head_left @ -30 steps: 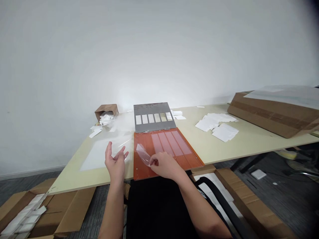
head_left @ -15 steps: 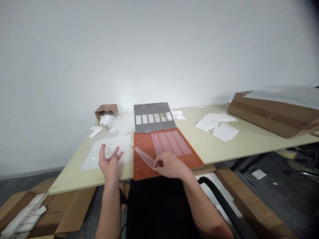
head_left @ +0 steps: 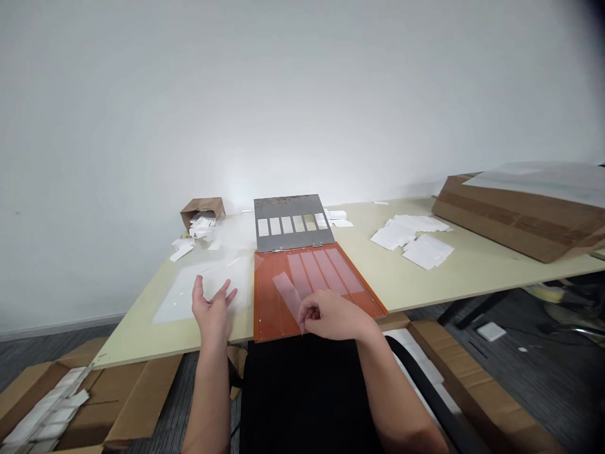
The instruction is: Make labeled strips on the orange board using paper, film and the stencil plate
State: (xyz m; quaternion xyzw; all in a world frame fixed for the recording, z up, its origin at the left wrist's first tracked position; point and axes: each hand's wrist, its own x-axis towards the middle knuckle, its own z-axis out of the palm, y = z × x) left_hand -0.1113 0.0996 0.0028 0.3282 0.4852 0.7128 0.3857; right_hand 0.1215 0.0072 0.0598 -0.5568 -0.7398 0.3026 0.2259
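Note:
My right hand pinches the near end of a clear plastic strip, which slants up and left over an orange board. Several similar pale strips lie side by side on the board's right half. Behind the board, a grey metal plate with a row of rectangular openings is joined to it along the edge. My left hand is raised with fingers spread, holding nothing, above a stack of clear plastic sheets left of the board.
A small cardboard box spills white pieces at the back left. White paper pieces lie right of the board, near a large carton. Open cartons with white contents stand below the table at left and right.
My right hand has moved slightly right, bringing the strip from the board's left edge toward the other strips. My left hand has shifted a little right, fingers still spread.

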